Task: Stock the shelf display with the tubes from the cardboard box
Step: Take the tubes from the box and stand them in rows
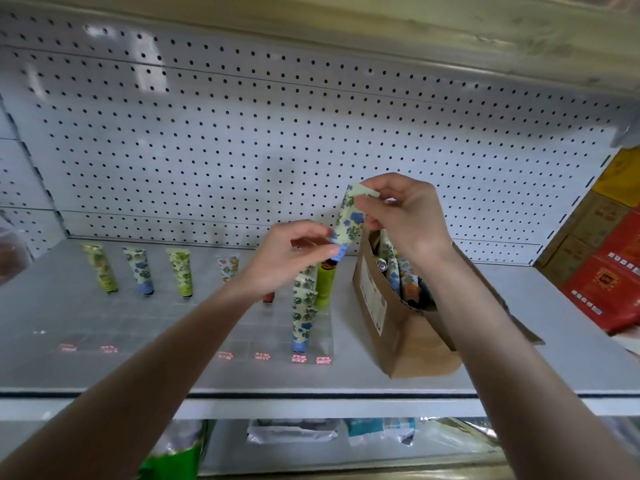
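My right hand (405, 216) pinches the flat crimped end of a tube (348, 216) with blue flowers, and my left hand (294, 254) pinches its blue cap. I hold it by both ends, I think, to keep it cap-down for the display (242, 341). The tube is in the air above the middle of the shelf (104, 372), over the row (303, 313) of the same blue kind. The box (398, 327) stands right of the middle, close to the front edge, open so I can reach the tubes inside (401, 275). Its white label (374, 299) and the red price tags (299, 358) along the display's front are too blurred to read.
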### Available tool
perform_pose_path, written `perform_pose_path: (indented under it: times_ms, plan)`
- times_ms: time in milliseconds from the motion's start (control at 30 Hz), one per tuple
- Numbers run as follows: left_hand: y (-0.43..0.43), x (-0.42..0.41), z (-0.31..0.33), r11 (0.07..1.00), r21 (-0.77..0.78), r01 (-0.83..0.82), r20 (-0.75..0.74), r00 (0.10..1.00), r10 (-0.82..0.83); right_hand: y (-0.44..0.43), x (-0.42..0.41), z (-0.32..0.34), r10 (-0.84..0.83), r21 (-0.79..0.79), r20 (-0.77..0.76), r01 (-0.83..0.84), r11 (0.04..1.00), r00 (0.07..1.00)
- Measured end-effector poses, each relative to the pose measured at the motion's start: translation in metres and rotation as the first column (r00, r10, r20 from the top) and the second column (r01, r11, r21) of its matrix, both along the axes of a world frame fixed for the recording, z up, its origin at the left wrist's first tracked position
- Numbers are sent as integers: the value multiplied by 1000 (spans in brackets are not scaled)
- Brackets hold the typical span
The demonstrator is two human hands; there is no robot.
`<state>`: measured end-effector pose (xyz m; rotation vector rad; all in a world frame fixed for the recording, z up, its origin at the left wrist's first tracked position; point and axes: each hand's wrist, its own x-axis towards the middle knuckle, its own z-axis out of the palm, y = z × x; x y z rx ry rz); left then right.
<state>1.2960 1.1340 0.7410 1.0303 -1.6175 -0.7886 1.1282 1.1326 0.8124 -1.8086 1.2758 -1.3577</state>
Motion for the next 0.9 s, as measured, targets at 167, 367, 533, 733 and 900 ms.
perform_pose_path:
  times_ms: [167, 367, 533, 733, 900]
  plan:
    - [9, 25, -6, 1000, -11, -21, 4, 1000, 21, 1, 29, -12, 79, 8, 28, -80, 997, 996]
    - [15, 48, -15, 996, 4, -94, 54, 994, 94, -3, 53, -27, 124, 41, 75, -127, 991, 989]
    - [16, 58, -25, 984, 67, -164, 123, 980, 155, -10, 62, -42, 149, 97, 95, -158, 983, 984]
    - [12, 65, -32, 974, 143, -174, 164, 975, 150, -18, 68, -54, 180, 144, 96, -193, 971, 979]
    - [9, 68, -37, 966, 170, -194, 168, 972, 166, -22, 71, -60, 157, 152, 26, -159, 975, 987]
